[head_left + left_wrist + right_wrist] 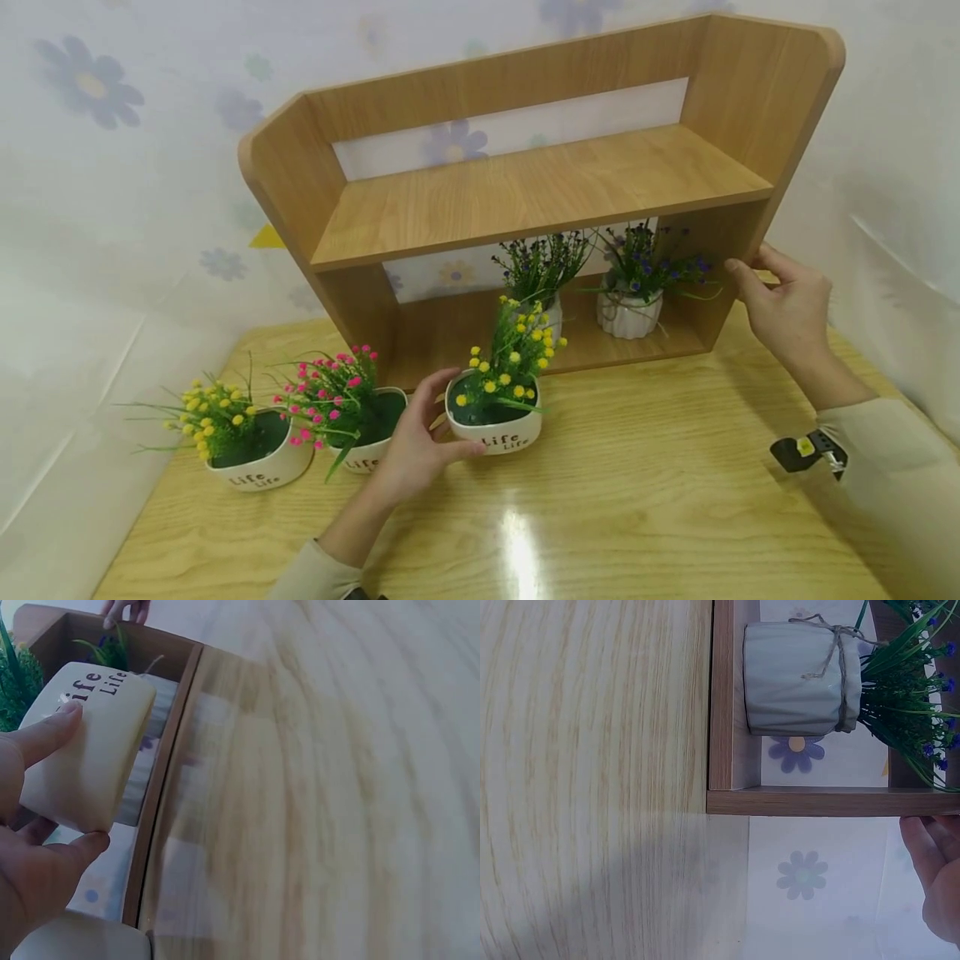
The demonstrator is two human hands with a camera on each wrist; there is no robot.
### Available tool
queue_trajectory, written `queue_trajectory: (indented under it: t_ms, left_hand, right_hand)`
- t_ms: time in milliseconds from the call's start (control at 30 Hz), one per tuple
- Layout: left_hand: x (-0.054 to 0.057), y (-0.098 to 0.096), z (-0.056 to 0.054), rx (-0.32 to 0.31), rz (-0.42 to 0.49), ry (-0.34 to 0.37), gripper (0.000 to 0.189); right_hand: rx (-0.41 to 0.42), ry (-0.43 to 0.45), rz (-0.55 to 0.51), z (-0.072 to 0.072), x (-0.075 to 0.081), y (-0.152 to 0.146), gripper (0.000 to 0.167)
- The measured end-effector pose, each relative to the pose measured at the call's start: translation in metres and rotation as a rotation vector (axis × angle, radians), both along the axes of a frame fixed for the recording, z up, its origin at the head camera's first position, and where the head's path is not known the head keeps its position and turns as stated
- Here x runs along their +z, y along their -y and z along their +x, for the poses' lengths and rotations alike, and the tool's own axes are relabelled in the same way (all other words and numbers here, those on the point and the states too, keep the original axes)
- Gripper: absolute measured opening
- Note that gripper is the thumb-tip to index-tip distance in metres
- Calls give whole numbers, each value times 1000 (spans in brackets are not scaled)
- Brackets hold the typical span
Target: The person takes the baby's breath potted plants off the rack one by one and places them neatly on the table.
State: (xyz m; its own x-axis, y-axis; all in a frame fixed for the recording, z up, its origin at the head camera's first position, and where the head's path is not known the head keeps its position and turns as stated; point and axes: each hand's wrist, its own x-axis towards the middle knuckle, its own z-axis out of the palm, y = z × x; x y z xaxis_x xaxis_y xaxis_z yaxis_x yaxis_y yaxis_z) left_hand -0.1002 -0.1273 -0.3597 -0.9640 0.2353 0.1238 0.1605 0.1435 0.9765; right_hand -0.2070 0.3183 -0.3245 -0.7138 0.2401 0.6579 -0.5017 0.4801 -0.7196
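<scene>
My left hand (417, 450) grips a white oval flowerpot (498, 435) with yellow artificial flowers and "Life" printed on its front. In the left wrist view the thumb lies over the lettering, and the other fingers are around the side and base. The pot is tilted in front of the lower compartment of a wooden shelf (540, 179). My right hand (787, 304) holds the shelf's right side panel, thumb at the front edge and fingers on the outer face. Inside the lower compartment stand a ribbed white pot (630, 312) of blue-purple flowers and another pot, partly hidden behind the yellow flowers.
Left of my left hand, a pot with pink flowers (367, 454) and another with yellow flowers (262, 462) stand on the wood-grain table (637, 500). Behind the shelf is a flower-patterned wall covering (165, 167). A small black device (810, 452) hangs at the right cuff.
</scene>
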Motion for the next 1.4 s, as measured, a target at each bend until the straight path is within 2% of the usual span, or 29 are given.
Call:
queue_trajectory:
  t_ms: [167, 500, 833, 1133, 1400]
  left_hand:
    - [-4, 2, 0, -6, 13, 15, 99]
    - [-11, 8, 2, -1, -47, 47, 100]
    - [-18, 8, 4, -46, 24, 70, 101]
    - [-20, 12, 4, -83, -14, 66, 98]
    - [-19, 14, 5, -78, -79, 46, 98]
  right_hand:
    - [-3, 1, -2, 0, 0, 0, 23]
    - [21, 9, -16, -2, -2, -2, 27]
    - [8, 3, -2, -3, -2, -2, 24]
    - [18, 20, -7, -2, -1, -3, 27]
    - [-28, 12, 25, -2, -3, -3, 19]
